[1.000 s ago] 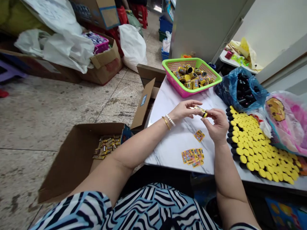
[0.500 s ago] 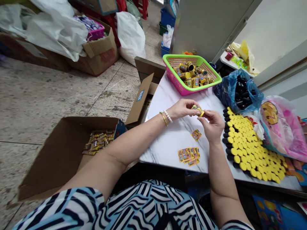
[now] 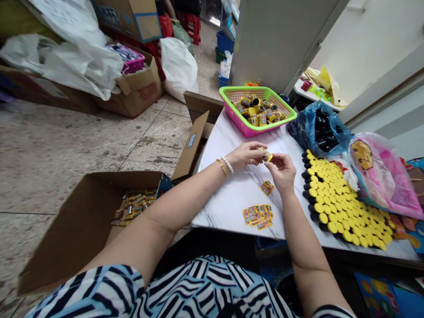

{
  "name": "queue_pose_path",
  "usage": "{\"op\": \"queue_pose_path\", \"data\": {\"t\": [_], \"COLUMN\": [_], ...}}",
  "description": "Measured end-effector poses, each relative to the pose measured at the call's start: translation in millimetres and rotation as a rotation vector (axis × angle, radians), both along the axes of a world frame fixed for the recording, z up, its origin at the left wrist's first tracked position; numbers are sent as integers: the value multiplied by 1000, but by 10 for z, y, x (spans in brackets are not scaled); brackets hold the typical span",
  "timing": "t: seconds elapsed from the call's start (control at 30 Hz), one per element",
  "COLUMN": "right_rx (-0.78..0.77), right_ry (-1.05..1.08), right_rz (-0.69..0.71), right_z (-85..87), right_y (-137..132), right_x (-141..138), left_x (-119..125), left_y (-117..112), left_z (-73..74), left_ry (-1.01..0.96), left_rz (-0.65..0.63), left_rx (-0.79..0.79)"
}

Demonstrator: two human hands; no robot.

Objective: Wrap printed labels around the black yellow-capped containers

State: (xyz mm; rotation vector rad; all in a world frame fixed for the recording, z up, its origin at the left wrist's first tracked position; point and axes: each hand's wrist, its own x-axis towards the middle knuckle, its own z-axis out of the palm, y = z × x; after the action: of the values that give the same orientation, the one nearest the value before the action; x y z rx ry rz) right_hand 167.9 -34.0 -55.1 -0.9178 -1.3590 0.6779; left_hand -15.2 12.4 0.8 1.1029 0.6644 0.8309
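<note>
Over the white marble table (image 3: 232, 203) my left hand (image 3: 247, 154) and my right hand (image 3: 282, 173) pinch one small yellow-capped black tube (image 3: 267, 156) between their fingertips; a printed label looks wrapped round it. A loose sticker (image 3: 266, 187) lies just below my right hand, and a small stack of stickers (image 3: 257, 214) lies nearer the table's front edge. To the right, several yellow-capped tubes (image 3: 341, 203) lie in rows.
A green and pink basket (image 3: 232, 95) holding several labelled tubes stands at the table's far side. A blue bag (image 3: 318, 128) of black tubes and a pink bag (image 3: 384, 176) sit at right. On the floor at left is an open cardboard box (image 3: 79, 225) with finished pieces.
Both hands stay together on the tube, and my fingers have shifted slightly round it. The view has swung a little, so everything sits slightly further left.
</note>
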Motion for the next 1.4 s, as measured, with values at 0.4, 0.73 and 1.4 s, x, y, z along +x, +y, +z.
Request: {"op": "queue_pose_path", "data": {"t": [0.4,0.73,1.4], "right_rx": [39,163,50], "right_ry": [148,-149,-142], "right_rz": [121,-61,-59], "right_z": [59,198,95], "right_y": [-75,-123,-56], "right_x": [65,117,86], "left_x": [26,83,93], "left_y": [-91,-112,-85], "left_z": [-13,-49,9], "left_ry": [-112,-145,-109], "left_rz": [-130,-130,47], "left_rx": [-140,-260,-336]}}
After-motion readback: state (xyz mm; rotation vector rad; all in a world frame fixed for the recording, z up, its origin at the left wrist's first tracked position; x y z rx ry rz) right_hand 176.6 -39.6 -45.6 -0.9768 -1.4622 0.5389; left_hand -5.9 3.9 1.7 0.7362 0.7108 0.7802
